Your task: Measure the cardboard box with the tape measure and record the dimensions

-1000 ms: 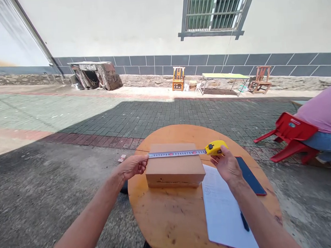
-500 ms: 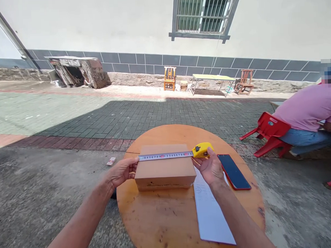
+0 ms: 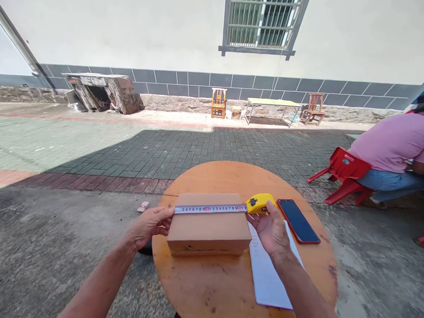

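A brown cardboard box [image 3: 208,228] rests on a round wooden table [image 3: 195,289]. Across its top, from left to right, stretches the metal blade of a yellow tape measure [image 3: 261,203]. At the box's left edge, my left hand [image 3: 152,228] pinches the blade's end between thumb and fingers. My right hand [image 3: 272,227] grips the yellow case just beyond the box's right edge, thumb on its side and fingers below. White paper [image 3: 270,277] lies partly under my right wrist. To the right of that hand is a phone [image 3: 299,221] with a red edge.
At the right, a person [image 3: 388,143] in a pink shirt sits on a red plastic chair [image 3: 347,166]. By the far wall stand a folding table [image 3: 274,102], wooden chairs [image 3: 218,103] and a weathered shelter [image 3: 103,93]. A small packet [image 3: 143,206] lies on the ground.
The box, tape measure and both hands appear slightly lower in view, and the box's front has come nearer. The tape stays stretched across the box, with both hands still holding it.
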The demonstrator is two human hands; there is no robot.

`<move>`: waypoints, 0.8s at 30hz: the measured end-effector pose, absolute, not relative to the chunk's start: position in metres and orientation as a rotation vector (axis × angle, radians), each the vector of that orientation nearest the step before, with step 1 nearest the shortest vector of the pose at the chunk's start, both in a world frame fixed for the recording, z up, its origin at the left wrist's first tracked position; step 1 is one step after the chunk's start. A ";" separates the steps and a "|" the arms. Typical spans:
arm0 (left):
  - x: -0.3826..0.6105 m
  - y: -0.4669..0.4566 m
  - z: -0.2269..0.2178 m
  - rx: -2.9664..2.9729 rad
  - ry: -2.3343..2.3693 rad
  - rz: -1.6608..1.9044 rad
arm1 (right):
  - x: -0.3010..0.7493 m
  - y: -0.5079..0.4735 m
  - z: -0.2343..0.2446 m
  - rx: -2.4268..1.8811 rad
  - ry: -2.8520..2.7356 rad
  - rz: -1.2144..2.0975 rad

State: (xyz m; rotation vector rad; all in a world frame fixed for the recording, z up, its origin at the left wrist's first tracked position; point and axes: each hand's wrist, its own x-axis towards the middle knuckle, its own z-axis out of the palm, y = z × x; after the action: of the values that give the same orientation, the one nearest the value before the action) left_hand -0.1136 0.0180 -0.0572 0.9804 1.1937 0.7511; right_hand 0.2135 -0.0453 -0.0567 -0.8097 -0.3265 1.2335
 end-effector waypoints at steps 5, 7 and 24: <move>-0.109 0.024 -0.053 1.087 1.263 0.737 | 0.216 -0.046 -0.056 -0.828 -0.320 1.211; -0.108 0.025 -0.053 1.105 1.281 0.733 | 0.216 -0.046 -0.056 -0.836 -0.312 1.205; -0.102 0.026 -0.034 1.276 1.322 0.843 | 0.215 -0.046 -0.042 -0.802 -0.362 1.143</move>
State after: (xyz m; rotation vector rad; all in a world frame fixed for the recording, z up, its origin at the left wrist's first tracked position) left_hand -0.1021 0.0257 -0.0343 1.2759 1.3219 0.8426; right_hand 0.2146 -0.0461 -0.0416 -0.8015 -0.3618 1.1429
